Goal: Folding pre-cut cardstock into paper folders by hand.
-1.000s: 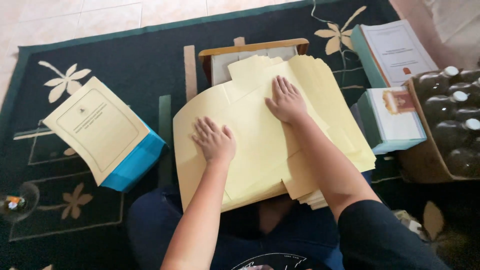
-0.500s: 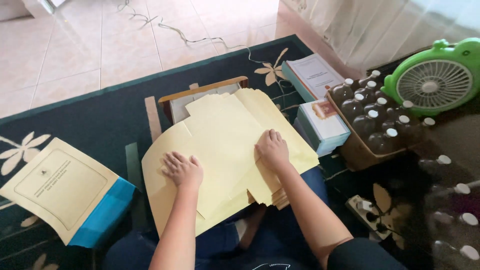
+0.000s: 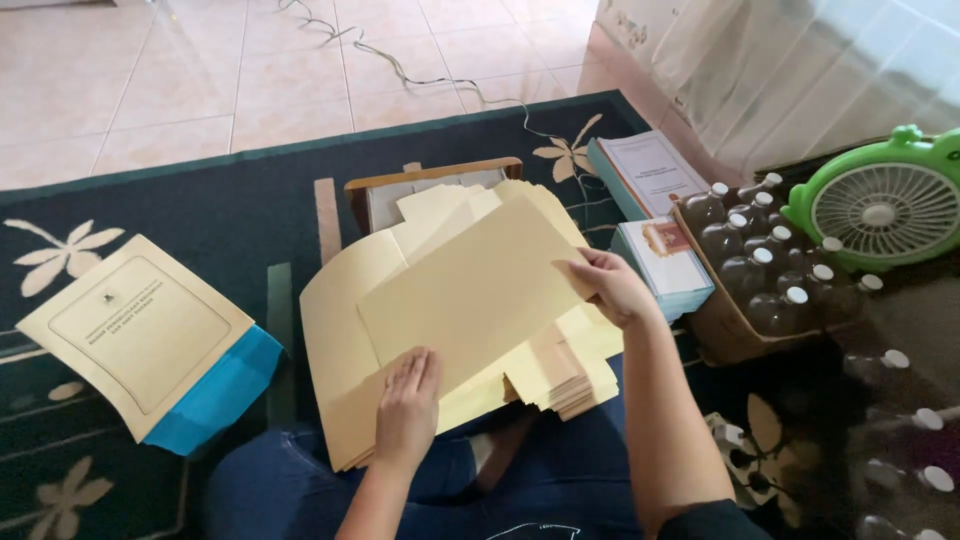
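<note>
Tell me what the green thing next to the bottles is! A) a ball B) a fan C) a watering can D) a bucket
B: the green thing has a round white grille with blades behind it, so it is a fan, standing just right of the box of bottles.

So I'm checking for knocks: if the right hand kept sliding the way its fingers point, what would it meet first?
The right hand points left across the yellow sheet it grips, so it would probably just cross more of that sheet first.
</note>
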